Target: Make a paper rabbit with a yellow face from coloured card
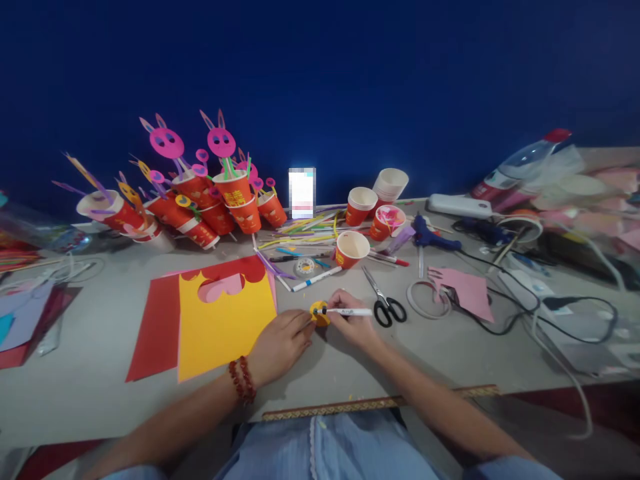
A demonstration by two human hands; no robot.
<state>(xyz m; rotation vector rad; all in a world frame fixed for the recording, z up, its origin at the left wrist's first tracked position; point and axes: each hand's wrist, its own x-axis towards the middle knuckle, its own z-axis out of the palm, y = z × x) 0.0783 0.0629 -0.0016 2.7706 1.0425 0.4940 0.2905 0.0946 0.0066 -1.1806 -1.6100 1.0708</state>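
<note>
My right hand [353, 328] is closed round a white acrylic marker [356, 312], its dark tip touching a small yellow paper circle [321, 319]. Dark marks show on the circle near the tip. With its fingertips at the circle's left edge, my left hand [284, 341] pins the piece to the table; the fingers are together and partly hide it. Beside my right hand lie scissors [384, 303] with black handles. Yellow paper sheets [220, 333] with cut-outs, over red paper [153, 333], lie just left of my left hand.
Decorated red paper cups [237, 200] with pink rabbit faces stand at the back left. Plain cups [353, 249], a white-capped marker [317, 279] and a tape roll [305, 267] sit ahead. A blue glue gun [434, 235], its cable, tape ring [429, 298] and pink scrap [465, 290] occupy the right.
</note>
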